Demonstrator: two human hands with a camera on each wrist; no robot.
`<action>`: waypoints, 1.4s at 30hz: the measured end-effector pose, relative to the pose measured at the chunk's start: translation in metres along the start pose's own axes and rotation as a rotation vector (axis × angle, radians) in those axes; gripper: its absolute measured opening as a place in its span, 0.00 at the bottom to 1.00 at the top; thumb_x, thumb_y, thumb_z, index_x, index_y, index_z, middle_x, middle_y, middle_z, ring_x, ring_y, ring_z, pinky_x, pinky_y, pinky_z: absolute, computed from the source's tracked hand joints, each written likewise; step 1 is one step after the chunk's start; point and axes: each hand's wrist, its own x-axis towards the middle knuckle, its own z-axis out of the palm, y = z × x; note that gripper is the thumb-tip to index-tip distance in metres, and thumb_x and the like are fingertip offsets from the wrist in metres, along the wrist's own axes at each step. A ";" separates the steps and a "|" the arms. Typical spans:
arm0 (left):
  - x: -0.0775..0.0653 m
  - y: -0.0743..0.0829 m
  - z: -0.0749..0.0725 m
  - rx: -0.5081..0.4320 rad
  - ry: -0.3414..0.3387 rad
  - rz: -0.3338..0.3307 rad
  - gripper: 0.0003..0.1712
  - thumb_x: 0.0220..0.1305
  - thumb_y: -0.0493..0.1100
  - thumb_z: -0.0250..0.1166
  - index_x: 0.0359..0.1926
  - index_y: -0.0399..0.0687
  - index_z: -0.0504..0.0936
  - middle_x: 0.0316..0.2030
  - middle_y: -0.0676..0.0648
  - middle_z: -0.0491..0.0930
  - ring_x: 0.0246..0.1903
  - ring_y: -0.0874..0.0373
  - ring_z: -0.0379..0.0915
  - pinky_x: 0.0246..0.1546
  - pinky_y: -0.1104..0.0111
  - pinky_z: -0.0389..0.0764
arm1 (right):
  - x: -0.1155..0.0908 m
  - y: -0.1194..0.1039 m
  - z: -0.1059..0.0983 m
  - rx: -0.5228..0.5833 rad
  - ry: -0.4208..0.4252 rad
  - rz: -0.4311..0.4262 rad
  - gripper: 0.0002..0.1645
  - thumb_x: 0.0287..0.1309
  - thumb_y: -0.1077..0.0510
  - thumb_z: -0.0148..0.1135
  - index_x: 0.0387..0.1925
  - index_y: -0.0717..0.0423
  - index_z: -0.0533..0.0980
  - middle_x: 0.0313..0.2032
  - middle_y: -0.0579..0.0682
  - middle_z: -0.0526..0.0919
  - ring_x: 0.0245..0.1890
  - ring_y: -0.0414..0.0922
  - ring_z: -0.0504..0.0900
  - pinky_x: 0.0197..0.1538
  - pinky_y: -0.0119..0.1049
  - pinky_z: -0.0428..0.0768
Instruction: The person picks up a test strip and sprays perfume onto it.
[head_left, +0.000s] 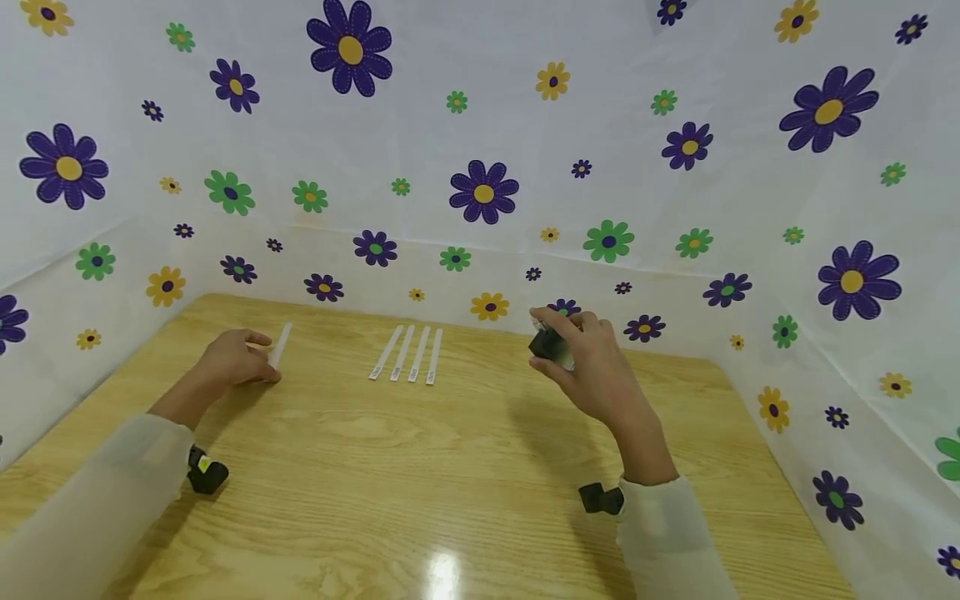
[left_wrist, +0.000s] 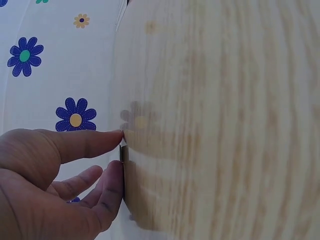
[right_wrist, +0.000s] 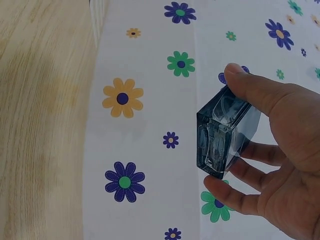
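My left hand (head_left: 234, 358) rests on the wooden table at the left, fingertips touching down beside a white paper strip (head_left: 282, 343). In the left wrist view that strip (left_wrist: 121, 153) shows nearly edge-on, between thumb and fingers that stand apart. To its right, several similar strips (head_left: 411, 354) lie side by side, with small printed marks at their near ends. My right hand (head_left: 600, 367), raised above the table, grips a dark blue glass perfume bottle (right_wrist: 220, 132) between thumb and fingers. The bottle is tilted, its thick base facing the right wrist camera.
The light wooden table (head_left: 360, 483) is enclosed at the back and sides by a white flower-printed cloth (head_left: 420, 142). A black device sits at each wrist: one on the left (head_left: 206, 472), one on the right (head_left: 602, 498).
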 end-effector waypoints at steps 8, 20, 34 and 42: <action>-0.002 0.002 -0.003 0.015 0.020 -0.037 0.45 0.56 0.41 0.76 0.69 0.24 0.65 0.61 0.23 0.72 0.54 0.38 0.73 0.54 0.51 0.75 | -0.001 -0.001 0.000 0.008 0.006 0.004 0.38 0.63 0.48 0.72 0.72 0.38 0.69 0.53 0.65 0.74 0.50 0.63 0.73 0.46 0.58 0.81; -0.008 0.008 -0.005 0.047 0.043 -0.046 0.47 0.54 0.39 0.78 0.68 0.23 0.63 0.61 0.23 0.71 0.51 0.37 0.71 0.51 0.50 0.75 | 0.000 -0.002 0.000 0.009 0.004 -0.001 0.39 0.63 0.48 0.72 0.72 0.39 0.69 0.52 0.64 0.75 0.49 0.61 0.73 0.46 0.57 0.80; -0.009 0.011 -0.001 0.039 0.032 -0.019 0.46 0.55 0.34 0.76 0.70 0.24 0.62 0.62 0.21 0.67 0.54 0.33 0.70 0.51 0.50 0.77 | 0.000 -0.001 -0.001 0.002 -0.012 0.015 0.39 0.63 0.47 0.72 0.73 0.38 0.68 0.53 0.64 0.74 0.48 0.60 0.72 0.45 0.56 0.80; 0.000 0.000 -0.007 -0.052 -0.059 0.022 0.48 0.57 0.36 0.75 0.73 0.26 0.59 0.62 0.23 0.71 0.45 0.49 0.79 0.41 0.69 0.80 | 0.000 -0.001 -0.001 -0.002 -0.015 0.013 0.39 0.63 0.47 0.72 0.73 0.38 0.68 0.53 0.63 0.75 0.48 0.60 0.73 0.46 0.56 0.80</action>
